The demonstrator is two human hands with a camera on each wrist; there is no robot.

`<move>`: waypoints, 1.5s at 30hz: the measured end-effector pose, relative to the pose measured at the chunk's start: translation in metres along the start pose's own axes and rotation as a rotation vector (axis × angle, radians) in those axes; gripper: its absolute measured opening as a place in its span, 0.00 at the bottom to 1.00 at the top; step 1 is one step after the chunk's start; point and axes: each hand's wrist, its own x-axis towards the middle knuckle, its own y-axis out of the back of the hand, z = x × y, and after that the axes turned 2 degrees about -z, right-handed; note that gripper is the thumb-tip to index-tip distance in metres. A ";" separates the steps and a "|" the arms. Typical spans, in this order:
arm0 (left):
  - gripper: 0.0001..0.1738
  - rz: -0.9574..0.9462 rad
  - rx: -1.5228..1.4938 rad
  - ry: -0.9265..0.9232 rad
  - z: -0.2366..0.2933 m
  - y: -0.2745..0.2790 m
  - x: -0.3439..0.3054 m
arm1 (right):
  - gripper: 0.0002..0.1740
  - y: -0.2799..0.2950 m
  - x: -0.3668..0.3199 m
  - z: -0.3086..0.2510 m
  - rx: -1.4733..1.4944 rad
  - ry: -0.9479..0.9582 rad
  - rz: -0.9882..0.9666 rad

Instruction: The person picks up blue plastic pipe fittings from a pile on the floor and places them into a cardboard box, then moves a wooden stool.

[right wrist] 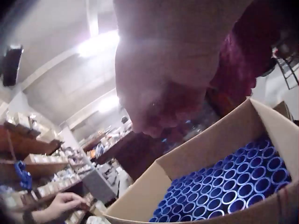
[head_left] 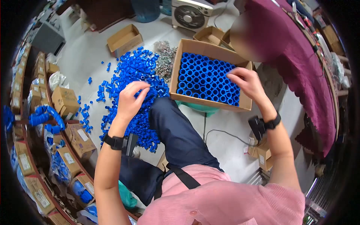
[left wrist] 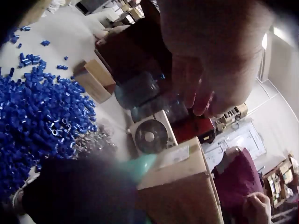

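Several rows of blue plastic pipe fittings (head_left: 206,77) stand on end, round mouths upward, in a cardboard box (head_left: 210,102). My right hand (head_left: 248,83) hovers over the right side of that box, fingers loosely bent and nothing visible in them. In the right wrist view the hand (right wrist: 163,88) hangs above the box's far wall. My left hand (head_left: 131,100) is raised over a big loose heap of blue fittings (head_left: 138,62) on the floor, thumb and fingers slightly bent and apart. The left wrist view shows its fingers (left wrist: 198,91) hanging loosely, holding nothing visible.
Small metal parts (head_left: 165,63) lie in a pile between heap and box. Beyond are a small open carton (head_left: 125,40) and a box fan (head_left: 191,15). Shelves with labelled cartons (head_left: 24,161) line the left; a maroon cloth (head_left: 296,56) hangs at right. A cable (head_left: 228,132) crosses the floor.
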 end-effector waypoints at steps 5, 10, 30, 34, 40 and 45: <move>0.08 0.182 -0.244 0.448 -0.028 0.037 -0.078 | 0.14 0.008 -0.054 -0.015 0.208 -0.224 0.334; 0.10 0.428 -0.400 0.625 -0.048 0.065 -0.147 | 0.18 -0.026 -0.067 -0.035 0.409 -0.087 0.385; 0.09 0.462 -0.680 0.766 -0.056 0.034 -0.220 | 0.15 -0.055 -0.069 -0.086 0.423 -0.016 0.495; 0.09 0.337 -0.687 0.708 -0.039 0.019 -0.200 | 0.10 -0.031 -0.093 -0.029 0.219 -0.153 0.673; 0.09 0.294 -0.716 0.734 -0.032 0.005 -0.191 | 0.30 -0.020 -0.117 0.063 -0.033 -0.450 0.713; 0.13 0.197 -0.723 0.652 -0.001 0.000 -0.164 | 0.25 -0.023 -0.117 0.051 0.241 -0.770 0.479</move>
